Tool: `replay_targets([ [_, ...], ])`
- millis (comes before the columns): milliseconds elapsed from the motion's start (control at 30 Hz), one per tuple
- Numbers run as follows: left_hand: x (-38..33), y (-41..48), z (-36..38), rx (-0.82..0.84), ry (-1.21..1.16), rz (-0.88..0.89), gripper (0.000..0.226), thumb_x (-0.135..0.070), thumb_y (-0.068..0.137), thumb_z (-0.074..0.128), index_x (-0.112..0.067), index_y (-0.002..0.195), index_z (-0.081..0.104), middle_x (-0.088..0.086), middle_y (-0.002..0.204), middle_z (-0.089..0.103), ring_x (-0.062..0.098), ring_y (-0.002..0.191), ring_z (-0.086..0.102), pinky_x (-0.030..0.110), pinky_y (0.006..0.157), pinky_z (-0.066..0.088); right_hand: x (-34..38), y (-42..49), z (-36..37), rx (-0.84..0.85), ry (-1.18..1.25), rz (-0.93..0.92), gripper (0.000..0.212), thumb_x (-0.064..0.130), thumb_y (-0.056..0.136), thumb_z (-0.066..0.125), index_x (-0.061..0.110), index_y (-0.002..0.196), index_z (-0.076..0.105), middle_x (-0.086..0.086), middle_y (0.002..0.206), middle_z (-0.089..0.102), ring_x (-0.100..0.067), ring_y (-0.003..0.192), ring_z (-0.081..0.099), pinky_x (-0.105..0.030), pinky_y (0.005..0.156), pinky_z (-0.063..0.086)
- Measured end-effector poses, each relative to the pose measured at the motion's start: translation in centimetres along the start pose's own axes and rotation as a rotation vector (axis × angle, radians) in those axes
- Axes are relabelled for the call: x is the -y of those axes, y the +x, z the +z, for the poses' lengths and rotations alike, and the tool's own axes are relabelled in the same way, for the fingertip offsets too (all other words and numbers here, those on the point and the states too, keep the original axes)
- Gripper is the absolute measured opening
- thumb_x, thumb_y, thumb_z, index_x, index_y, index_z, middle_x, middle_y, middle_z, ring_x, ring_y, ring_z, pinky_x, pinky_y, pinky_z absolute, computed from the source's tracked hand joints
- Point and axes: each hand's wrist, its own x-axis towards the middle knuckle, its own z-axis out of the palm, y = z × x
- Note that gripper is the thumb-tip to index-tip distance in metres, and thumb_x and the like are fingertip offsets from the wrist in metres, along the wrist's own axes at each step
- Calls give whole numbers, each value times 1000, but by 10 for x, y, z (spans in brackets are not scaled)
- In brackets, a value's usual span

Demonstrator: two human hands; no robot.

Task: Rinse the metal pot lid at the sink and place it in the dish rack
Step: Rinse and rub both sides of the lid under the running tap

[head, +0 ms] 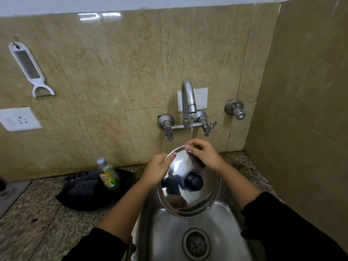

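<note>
Sink right up front, steel, drain showing at the bottom. Lid is up over the basin, tilted, top side w/ black knob facing the camera. Left hand clamps the lid's left rim, thumb over the top face, fingers tucked behind. Right hand sits on the far rim, fingers curled and pressed onto the metal; can't tell whether it's gripping or just rubbing. Water drops from the tap straight down beside the right hand's fingers. On the counter to the left, a black tray w/ a soap bottle and a dark scrub pad. Further back on the wall: socket and a white grater hanging up.
</note>
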Motion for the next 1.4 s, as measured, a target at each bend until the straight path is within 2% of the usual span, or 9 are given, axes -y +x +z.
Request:
replay_targets([
  [100, 5, 2, 1, 20, -125, -20, 45, -40, 92, 56, 3, 81, 65, 8, 67, 62, 19, 61, 56, 30, 61, 44, 4, 7, 14, 80, -150, -69, 11, 32, 85, 69, 26, 94, 71, 8, 90, 71, -10, 87, 66, -31, 81, 53],
  [300, 21, -5, 5, -279, -461, -180, 31, -30, 93, 57, -4, 80, 69, 13, 76, 68, 22, 67, 62, 30, 66, 51, -28, -15, 7, -389, -562, 17, 36, 32, 100, 39, 21, 131, 53, -1, 131, 58, -22, 121, 53, -36, 96, 43],
  [467, 17, -3, 9, -295, -445, -179, 31, -29, 93, 57, -9, 71, 66, 7, 69, 66, 16, 61, 59, 22, 56, 50, -26, -20, 7, -19, -729, -262, 54, 49, 97, 16, 35, 147, 29, 13, 159, 16, -6, 147, 7, -35, 118, 5],
  [600, 23, -3, 8, -408, -460, -251, 34, -32, 94, 55, -5, 77, 67, 11, 72, 66, 23, 67, 60, 29, 62, 49, -57, -50, -3, -107, -741, -75, 52, 44, 99, 12, 36, 150, 11, 21, 155, -1, 0, 144, -8, -36, 121, 1],
  [733, 13, 4, 23, -438, -439, -306, 37, -31, 94, 55, -9, 65, 61, 6, 60, 58, 20, 57, 54, 25, 54, 45, -57, -58, 15, -140, -710, -116, 54, 34, 97, 17, 30, 151, 21, 19, 156, 11, 2, 144, 0, -28, 118, 2],
  [867, 4, 16, 39, -446, -431, -343, 41, -37, 92, 56, -12, 60, 59, 6, 56, 55, 25, 58, 54, 34, 62, 45, -54, -45, 12, -288, -579, -15, 48, 18, 99, 31, 20, 147, 35, 2, 156, 31, -14, 147, 18, -34, 119, 15],
  [1167, 26, 12, 22, -508, -413, -296, 33, -32, 94, 54, -7, 74, 63, 4, 64, 59, 19, 64, 54, 23, 54, 43, -59, -49, 20, -56, -612, -206, 53, 28, 99, 40, 27, 150, 26, 10, 159, 19, -3, 147, 7, -27, 120, 8],
  [1300, 31, 9, 16, -575, -466, -381, 37, -32, 95, 54, -10, 66, 59, 5, 65, 58, 18, 62, 54, 26, 54, 41, -63, -38, 34, -86, -593, -87, 55, 44, 99, 29, 29, 151, 22, 9, 160, 18, -7, 148, 7, -36, 121, 10],
  [1400, 33, 12, 17, -603, -448, -415, 39, -35, 94, 54, -12, 63, 58, 7, 64, 59, 25, 66, 57, 31, 63, 47, -62, -22, 42, -182, -541, 37, 50, 33, 103, 30, 19, 151, 26, 1, 159, 24, -16, 148, 14, -38, 121, 12],
])
